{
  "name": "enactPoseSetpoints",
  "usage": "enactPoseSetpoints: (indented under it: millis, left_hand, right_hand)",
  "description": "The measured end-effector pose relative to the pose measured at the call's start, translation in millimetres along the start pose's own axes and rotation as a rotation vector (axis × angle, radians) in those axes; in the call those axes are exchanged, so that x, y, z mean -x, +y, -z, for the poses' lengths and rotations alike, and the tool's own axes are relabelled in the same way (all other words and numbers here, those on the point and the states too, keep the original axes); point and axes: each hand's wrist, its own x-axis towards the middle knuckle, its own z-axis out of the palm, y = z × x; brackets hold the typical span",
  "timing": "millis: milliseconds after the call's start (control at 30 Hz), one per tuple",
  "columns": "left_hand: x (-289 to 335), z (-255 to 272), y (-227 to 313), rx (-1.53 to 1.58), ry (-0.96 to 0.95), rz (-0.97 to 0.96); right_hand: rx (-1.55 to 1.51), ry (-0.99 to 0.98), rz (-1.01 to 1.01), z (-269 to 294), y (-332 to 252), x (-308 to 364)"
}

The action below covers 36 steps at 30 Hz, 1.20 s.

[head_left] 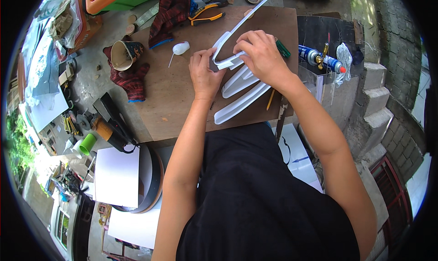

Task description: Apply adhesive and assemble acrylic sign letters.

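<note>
My left hand point(206, 75) is closed on the near end of a white plastic strip point(250, 13), which bends and runs up past the board's far edge. My right hand point(261, 54) pinches a short white plastic piece point(231, 61) where it meets the strip. Fingers partly cover the joint between the two. Just below the hands, two curved white channel pieces point(241, 103) lie on a brown board point(178, 110). A small white bottle with a thin nozzle point(181, 48) lies left of my left hand. Beside my right hand is a dark green object point(283, 48), partly hidden.
Pliers with orange-black handles point(207, 15) and dark red work gloves point(130, 83) lie around a paper cup point(125, 55). A pencil point(270, 99) rests near the board's right edge. Blue gas cans point(310, 54) lie at right. An angle grinder point(102, 127) sits at left.
</note>
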Motion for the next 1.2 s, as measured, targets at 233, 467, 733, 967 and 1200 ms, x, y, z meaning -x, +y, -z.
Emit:
enactPoseSetpoints:
  millis: [233,467,733,967,1200]
  left_hand:
    - [0.5,-0.4,-0.3,0.011,-0.007,0.008]
    - [1.8,-0.3,-2.2,-0.012,0.01,-0.002]
    - [1.2,-2.0,0.3,0.019,0.007,0.015]
    - [1.1,0.1,2.5,0.031,0.021,0.033]
    - [1.7,-0.3,2.1,0.061,0.021,0.027]
  right_hand:
    - [0.057,-0.197,-0.087,1.4,8.0,-18.6]
    - [0.011,-0.209,-0.142,5.7,6.0,-25.5]
    - [0.115,-0.081,0.012,-2.2,-23.4,-56.8]
    - [0.205,-0.315,-0.01,-19.6,-21.9,-76.3]
    - [0.195,-0.403,-0.085,-17.5,-19.4,-80.2]
